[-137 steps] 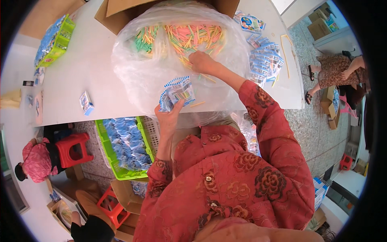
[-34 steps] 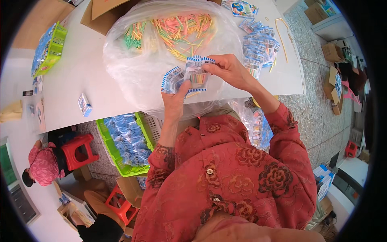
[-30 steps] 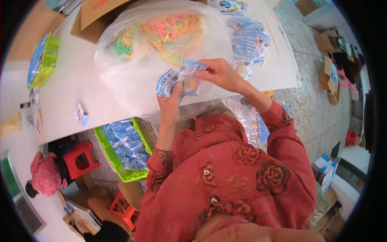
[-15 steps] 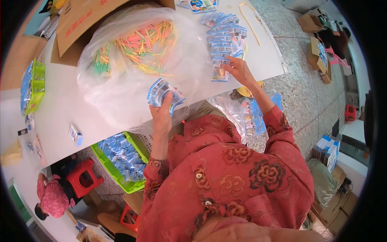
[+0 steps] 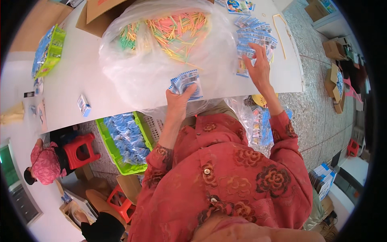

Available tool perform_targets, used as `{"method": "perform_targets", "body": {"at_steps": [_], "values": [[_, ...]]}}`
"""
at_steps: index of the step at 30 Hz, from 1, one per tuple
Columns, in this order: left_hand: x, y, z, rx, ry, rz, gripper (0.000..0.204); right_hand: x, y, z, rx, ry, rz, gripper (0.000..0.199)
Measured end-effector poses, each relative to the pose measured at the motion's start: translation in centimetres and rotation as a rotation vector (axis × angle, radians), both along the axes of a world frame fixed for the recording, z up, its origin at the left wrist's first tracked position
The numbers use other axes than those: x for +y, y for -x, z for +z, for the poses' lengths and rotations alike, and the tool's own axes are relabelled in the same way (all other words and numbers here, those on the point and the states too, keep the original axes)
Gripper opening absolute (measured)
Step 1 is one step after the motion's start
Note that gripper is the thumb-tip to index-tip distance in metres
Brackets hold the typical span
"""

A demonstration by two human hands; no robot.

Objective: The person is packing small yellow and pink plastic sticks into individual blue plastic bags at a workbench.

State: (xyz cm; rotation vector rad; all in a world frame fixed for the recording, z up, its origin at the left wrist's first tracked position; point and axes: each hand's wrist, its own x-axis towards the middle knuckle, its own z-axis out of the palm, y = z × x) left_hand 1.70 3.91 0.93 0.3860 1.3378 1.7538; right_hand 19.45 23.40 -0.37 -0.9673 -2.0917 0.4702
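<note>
My left hand (image 5: 177,101) is closed on several small blue-and-white packets (image 5: 188,77), held above the table's near edge with the thumb across them. My right hand (image 5: 260,66), fingers apart and nothing seen between them, is over the near end of a row of similar packets (image 5: 256,38) on the right of the table. Left of that row, a large clear plastic bag (image 5: 125,74) lies spread out. In it are many thin sticks (image 5: 177,24) in pink, yellow and green.
The white table (image 5: 68,60) also bears a cardboard box (image 5: 94,20), a green basket (image 5: 58,44) and a small box (image 5: 84,105). Below its edge stands a green crate (image 5: 117,161) of blue packets. A person (image 5: 48,163) sits near a red stool (image 5: 78,151) at left.
My right hand has come off the packet at the row's near end, and its fingers have spread. The packets in my left hand have turned and sit closer together. The whole view has shifted.
</note>
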Motion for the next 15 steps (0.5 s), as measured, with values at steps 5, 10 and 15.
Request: {"method": "perform_targets", "body": {"at_steps": [5, 10, 15], "values": [[0.2, -0.9, 0.1, 0.044, 0.047, -0.070, 0.020, -5.4, 4.2, 5.5, 0.055, 0.563, 0.637, 0.025], [-0.6, -0.8, 0.7, 0.123, 0.091, -0.151, 0.024, -6.3, 6.5, 6.0, -0.103, 0.274, 0.749, 0.015], [-1.7, -0.2, 1.6, 0.119, 0.031, -0.115, 0.019, -6.3, 7.0, 6.4, -0.124, 0.263, 0.808, 0.014]]}}
